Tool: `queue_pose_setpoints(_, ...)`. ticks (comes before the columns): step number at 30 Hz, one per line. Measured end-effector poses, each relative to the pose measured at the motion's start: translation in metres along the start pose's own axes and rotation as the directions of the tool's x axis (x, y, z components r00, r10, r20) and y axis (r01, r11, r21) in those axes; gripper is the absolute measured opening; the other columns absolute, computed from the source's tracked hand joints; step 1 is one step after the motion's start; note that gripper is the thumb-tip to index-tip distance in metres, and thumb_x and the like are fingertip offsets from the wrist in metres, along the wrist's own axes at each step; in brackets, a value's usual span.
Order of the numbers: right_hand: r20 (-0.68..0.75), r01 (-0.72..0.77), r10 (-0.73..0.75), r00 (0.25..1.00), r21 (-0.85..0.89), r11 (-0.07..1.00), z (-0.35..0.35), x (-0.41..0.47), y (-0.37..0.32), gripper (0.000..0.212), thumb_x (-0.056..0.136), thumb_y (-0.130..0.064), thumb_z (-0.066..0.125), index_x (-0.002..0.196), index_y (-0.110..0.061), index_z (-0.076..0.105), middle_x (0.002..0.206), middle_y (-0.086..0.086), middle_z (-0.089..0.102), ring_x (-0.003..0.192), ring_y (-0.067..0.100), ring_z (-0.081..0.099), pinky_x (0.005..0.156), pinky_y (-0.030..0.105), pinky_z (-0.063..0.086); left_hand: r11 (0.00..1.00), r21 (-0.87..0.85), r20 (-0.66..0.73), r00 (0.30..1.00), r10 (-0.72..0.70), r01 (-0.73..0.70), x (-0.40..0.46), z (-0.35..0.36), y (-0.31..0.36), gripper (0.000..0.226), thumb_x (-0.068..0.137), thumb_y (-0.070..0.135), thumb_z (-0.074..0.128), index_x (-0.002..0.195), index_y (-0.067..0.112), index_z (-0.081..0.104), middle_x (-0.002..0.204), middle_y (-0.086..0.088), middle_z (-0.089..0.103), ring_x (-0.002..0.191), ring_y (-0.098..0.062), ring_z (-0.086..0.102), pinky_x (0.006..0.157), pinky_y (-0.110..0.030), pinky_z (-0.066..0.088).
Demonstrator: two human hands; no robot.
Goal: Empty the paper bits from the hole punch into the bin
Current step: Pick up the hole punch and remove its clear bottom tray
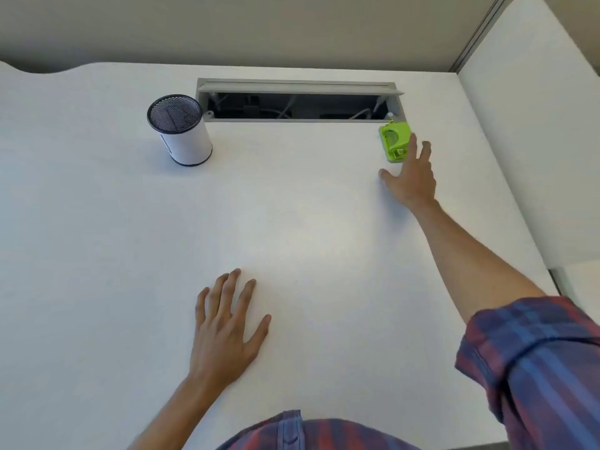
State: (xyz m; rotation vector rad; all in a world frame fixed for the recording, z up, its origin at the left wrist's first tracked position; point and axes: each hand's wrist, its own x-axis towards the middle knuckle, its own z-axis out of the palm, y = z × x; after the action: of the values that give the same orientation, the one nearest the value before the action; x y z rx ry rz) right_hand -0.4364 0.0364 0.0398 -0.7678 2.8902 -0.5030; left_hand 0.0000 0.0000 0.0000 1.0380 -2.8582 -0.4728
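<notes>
The person's right hand (409, 177) reaches with fingers spread wide and empty toward the green hole punch (394, 141), which stands on the white worktop (308, 228) just in front of the right end of the open cable trough (298, 102). The fingertips lie at the punch's right side; whether they touch it cannot be told. The left hand (227, 326) rests flat and open on the worktop, well in front of the trough, holding nothing.

The step in hand appears to be the pick-up. It would be done best by closing thumb and fingers across the punch's two long sides and keeping the base level, so that the chip compartment stays shut until the punch is over the bin. Tilting it early could spill paper bits on the worktop or into the trough.

The bin (180, 131), a white cylinder with a dark rim, stands just beside the left end of the trough, well apart from the punch. Its mouth faces upward and shows a dark mesh inside; no paper bits can be made out within. The contents of the punch's own compartment are hidden. The trough holds cables and dark fittings.
</notes>
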Motion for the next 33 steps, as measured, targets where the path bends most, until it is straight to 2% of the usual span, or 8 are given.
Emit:
queue_pose_setpoints(4,0.027,0.047,-0.046,0.999,-0.033,0.998,0.000,0.022,-0.003,0.086,0.092,-0.042,0.062,0.157,-0.026,0.008,0.164,0.016,0.009,0.136,0.043,0.038,0.102,0.053,0.041,1.000,0.018,-0.007,1.000,-0.008,0.008,0.001,0.000,0.000,0.064,0.095,0.055,0.039,0.144,0.016,0.048,0.157,-0.012,0.038,0.145,-0.034,0.035,0.119,-0.052,0.022)
queue_pose_setpoints(8,0.048,0.032,-0.031,0.998,-0.017,0.999,0.001,0.031,-0.006,0.075,0.095,-0.040,0.058,0.155,-0.023,0.018,0.144,0.021,0.042,0.126,0.043,0.046,0.100,0.051,0.041,0.999,0.036,-0.014,1.000,-0.001,0.001,0.001,0.004,-0.001,0.064,0.095,0.056,0.038,0.145,0.016,0.047,0.157,-0.012,0.038,0.145,-0.033,0.034,0.119,-0.053,0.021)
queue_pose_setpoints(10,0.025,0.045,-0.044,0.999,-0.022,0.999,0.002,0.025,-0.007,0.064,0.097,-0.034,0.056,0.152,-0.020,0.026,0.135,0.023,0.048,0.121,0.043,0.049,0.096,0.050,0.043,0.999,0.039,-0.010,1.000,-0.004,0.004,0.001,0.004,0.000,0.064,0.095,0.056,0.038,0.144,0.016,0.048,0.157,-0.012,0.038,0.145,-0.034,0.034,0.119,-0.053,0.021)
queue_pose_setpoints(15,-0.036,0.099,-0.101,0.994,-0.046,0.994,0.008,-0.010,-0.006,0.049,0.099,-0.026,0.052,0.146,-0.018,0.039,0.130,0.020,0.052,0.117,0.041,0.050,0.090,0.048,0.045,0.999,0.036,0.001,1.000,-0.009,0.009,0.001,0.001,0.001,0.065,0.095,0.056,0.038,0.145,0.016,0.047,0.157,-0.013,0.038,0.145,-0.034,0.034,0.119,-0.053,0.021)
queue_pose_setpoints(22,-0.032,0.143,-0.143,0.989,-0.017,0.990,0.011,-0.080,-0.006,0.039,0.095,-0.035,0.059,0.130,-0.018,0.051,0.126,0.016,0.054,0.111,0.037,0.052,0.083,0.044,0.046,1.000,0.023,0.005,1.000,-0.008,0.008,0.001,-0.002,0.003,0.064,0.095,0.056,0.038,0.143,0.014,0.049,0.156,-0.013,0.040,0.145,-0.035,0.034,0.119,-0.054,0.022)
queue_pose_setpoints(27,-0.054,0.168,-0.170,0.984,-0.039,0.985,0.013,-0.141,-0.015,0.028,0.095,-0.033,0.060,0.115,-0.015,0.056,0.117,0.014,0.057,0.106,0.035,0.054,0.076,0.043,0.050,1.000,0.010,-0.003,1.000,-0.008,0.009,0.000,-0.002,0.003,0.064,0.095,0.055,0.038,0.143,0.013,0.049,0.156,-0.014,0.040,0.144,-0.036,0.034,0.118,-0.055,0.023)
queue_pose_setpoints(30,-0.041,0.181,-0.183,0.982,-0.047,0.982,0.014,-0.172,-0.019,0.029,0.094,-0.033,0.061,0.117,-0.017,0.054,0.116,0.013,0.058,0.103,0.033,0.053,0.073,0.040,0.050,1.000,0.010,0.000,1.000,-0.011,0.011,0.000,-0.002,0.004,0.064,0.095,0.055,0.037,0.143,0.014,0.049,0.156,-0.014,0.040,0.144,-0.035,0.034,0.118,-0.053,0.022)
queue_pose_setpoints(33,0.019,0.169,-0.169,0.986,-0.037,0.985,0.010,-0.194,-0.021,0.053,0.089,-0.034,0.066,0.135,-0.022,0.043,0.114,0.011,0.059,0.099,0.032,0.055,0.068,0.036,0.046,1.000,0.004,-0.003,1.000,-0.014,0.014,-0.001,-0.002,0.003,0.065,0.095,0.055,0.037,0.143,0.014,0.049,0.156,-0.013,0.040,0.145,-0.035,0.033,0.119,-0.052,0.021)
